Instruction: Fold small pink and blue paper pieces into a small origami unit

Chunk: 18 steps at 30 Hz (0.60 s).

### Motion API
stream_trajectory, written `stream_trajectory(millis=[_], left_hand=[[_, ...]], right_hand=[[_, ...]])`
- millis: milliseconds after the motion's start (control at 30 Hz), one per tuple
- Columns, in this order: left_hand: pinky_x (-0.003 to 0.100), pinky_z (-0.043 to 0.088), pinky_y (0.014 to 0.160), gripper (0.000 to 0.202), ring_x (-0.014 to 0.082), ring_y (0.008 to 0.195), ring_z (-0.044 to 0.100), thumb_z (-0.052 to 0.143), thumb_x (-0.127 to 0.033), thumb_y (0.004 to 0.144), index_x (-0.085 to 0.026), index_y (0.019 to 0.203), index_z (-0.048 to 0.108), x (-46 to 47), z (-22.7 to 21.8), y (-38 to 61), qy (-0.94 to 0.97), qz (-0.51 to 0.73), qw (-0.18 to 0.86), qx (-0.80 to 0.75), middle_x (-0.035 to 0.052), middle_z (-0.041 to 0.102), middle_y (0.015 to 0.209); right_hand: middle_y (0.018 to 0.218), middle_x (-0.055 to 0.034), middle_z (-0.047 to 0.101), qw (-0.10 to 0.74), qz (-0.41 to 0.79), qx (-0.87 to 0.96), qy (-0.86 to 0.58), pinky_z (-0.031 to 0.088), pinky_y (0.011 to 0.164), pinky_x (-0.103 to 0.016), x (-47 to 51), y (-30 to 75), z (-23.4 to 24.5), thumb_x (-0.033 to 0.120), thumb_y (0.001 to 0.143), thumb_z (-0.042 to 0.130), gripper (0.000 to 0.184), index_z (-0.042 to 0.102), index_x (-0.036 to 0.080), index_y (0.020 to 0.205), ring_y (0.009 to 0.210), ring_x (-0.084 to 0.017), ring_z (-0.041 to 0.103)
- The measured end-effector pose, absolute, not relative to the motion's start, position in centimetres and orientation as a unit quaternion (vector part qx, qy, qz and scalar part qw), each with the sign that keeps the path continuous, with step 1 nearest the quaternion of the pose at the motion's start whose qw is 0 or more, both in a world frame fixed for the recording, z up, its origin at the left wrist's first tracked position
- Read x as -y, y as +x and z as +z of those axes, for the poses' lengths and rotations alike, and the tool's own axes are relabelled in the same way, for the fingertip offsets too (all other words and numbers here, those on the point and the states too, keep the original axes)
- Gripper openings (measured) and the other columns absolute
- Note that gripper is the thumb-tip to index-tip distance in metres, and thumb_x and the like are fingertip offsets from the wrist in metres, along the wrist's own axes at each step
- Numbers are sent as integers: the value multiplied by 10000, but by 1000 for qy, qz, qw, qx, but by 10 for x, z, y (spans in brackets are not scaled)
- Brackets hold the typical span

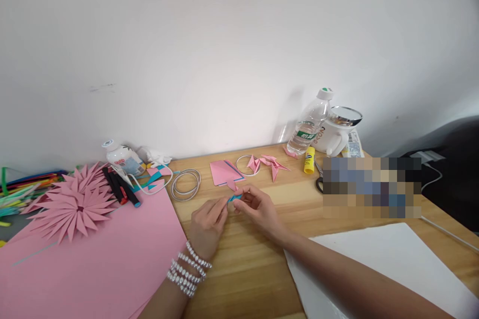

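Nearest me, a big pink sheet [93,269] covers the left of the tabletop [239,269] and a white sheet [377,259] the right. Between them, my left hand [207,224] and right hand [256,209] meet just above the wood, both sets of fingertips pinched on a small pink and blue folded paper [235,197]. Beyond lie pink squares [224,172], wire rings [186,184], a glue stick [309,159] and, by the wall, a water bottle [309,129].
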<state>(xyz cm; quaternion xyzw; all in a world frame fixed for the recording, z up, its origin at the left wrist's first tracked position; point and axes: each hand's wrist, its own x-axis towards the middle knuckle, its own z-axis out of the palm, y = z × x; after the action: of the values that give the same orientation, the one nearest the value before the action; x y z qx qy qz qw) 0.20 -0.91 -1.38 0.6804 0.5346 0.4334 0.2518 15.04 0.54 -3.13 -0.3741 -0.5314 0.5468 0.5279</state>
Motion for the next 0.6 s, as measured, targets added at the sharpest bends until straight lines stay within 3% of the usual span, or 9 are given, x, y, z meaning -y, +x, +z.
stream_trajectory(millis=[267, 467, 600], left_hand=[[344, 480, 806, 353, 221, 852, 623, 663, -284, 645, -177, 980, 641, 7, -7, 10, 576, 434, 441, -535, 68, 679, 952], [272, 500, 649, 147, 182, 672, 629, 658, -278, 636, -148, 704, 665, 3, -7, 9, 548, 438, 443, -559, 53, 695, 718], [232, 475, 542, 146, 129, 526, 583, 649, -277, 635, -136, 634, 610, 3, -5, 10, 523, 432, 482, -553, 19, 651, 586]], right_hand=[[769, -24, 576, 544, 536, 518, -386, 476, 651, -274, -8, 151, -30, 343, 693, 625, 185, 569, 174, 745, 676, -132, 555], [711, 7, 578, 537, 583, 494, -358, 494, 642, -284, -6, 149, -30, 358, 693, 626, 266, 527, 196, 879, 621, -127, 583], [684, -7, 592, 517, 583, 501, -375, 481, 610, -266, -8, 151, -33, 344, 716, 608, 202, 548, 165, 788, 594, -120, 577]])
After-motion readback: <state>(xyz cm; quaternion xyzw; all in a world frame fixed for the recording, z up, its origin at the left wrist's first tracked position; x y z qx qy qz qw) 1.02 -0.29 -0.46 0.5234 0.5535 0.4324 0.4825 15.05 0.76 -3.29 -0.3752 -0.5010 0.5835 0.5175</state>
